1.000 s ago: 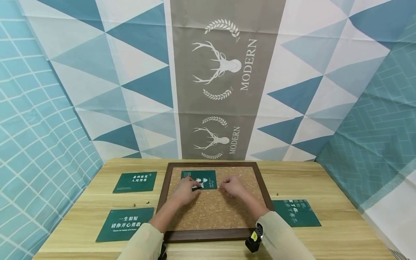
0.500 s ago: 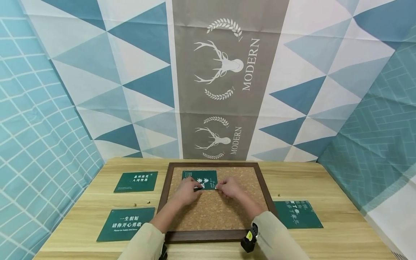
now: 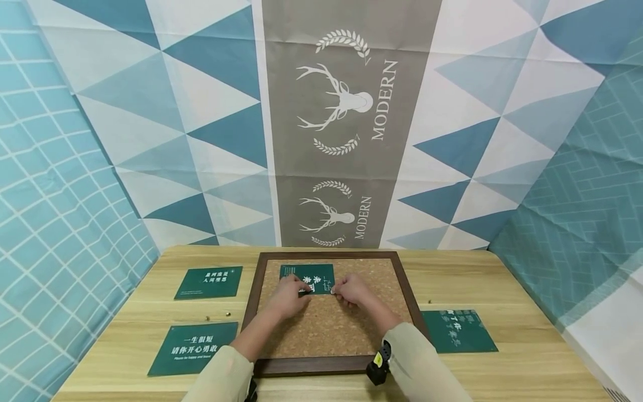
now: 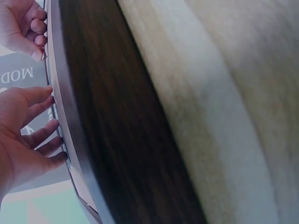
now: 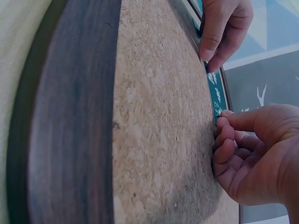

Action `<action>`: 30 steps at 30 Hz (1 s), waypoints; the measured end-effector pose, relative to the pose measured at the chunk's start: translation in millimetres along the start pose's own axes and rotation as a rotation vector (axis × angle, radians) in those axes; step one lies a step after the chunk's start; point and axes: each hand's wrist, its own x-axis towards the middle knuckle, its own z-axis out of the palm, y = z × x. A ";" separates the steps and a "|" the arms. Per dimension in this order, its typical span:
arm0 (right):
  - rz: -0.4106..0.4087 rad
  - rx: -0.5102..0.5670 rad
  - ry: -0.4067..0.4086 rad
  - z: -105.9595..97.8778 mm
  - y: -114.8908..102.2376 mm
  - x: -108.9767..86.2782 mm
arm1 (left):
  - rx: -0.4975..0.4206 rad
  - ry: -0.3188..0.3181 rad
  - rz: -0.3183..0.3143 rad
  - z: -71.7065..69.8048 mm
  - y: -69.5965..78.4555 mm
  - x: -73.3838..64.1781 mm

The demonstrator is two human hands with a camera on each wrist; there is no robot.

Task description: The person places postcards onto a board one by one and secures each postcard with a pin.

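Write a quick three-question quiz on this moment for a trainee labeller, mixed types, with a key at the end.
1. Count: in the head view, how many green cards lie on the table beside the framed corkboard?
2. True or false: the left hand touches the card on the corkboard.
3. Choose: in the head view, which corner of that card is the right hand at?
A) upper left
B) upper right
C) lower right

Key: 1. Three; 2. True; 3. C

Both sleeves [image 3: 221, 377] are cream; beside the right sleeve [image 3: 427, 365] sits a black wrist device [image 3: 375, 375] with a yellow mark [image 3: 378, 359].
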 end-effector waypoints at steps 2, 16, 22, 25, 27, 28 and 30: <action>0.000 0.003 -0.002 -0.1 -0.3 0.6 | -0.002 0.002 0.002 1.1 -1.1 0.2; 0.013 -0.042 0.014 1.2 -5.6 1.2 | 0.006 -0.013 -0.035 -3.6 0.7 2.6; 0.013 -0.083 0.021 3.4 -6.5 2.7 | 0.019 -0.018 -0.037 -2.7 0.3 4.4; 0.001 -0.102 0.028 2.7 -5.6 3.9 | 0.018 -0.020 -0.040 -1.8 0.5 5.3; 0.003 -0.079 0.017 1.1 -4.7 3.8 | 0.020 -0.021 -0.043 -1.2 1.1 5.4; 0.004 -0.060 0.008 0.1 -3.5 3.6 | 0.022 -0.021 -0.042 -0.6 1.2 5.5; 0.011 -0.007 -0.011 -2.1 -1.1 2.8 | 0.025 -0.025 -0.043 0.2 1.7 5.5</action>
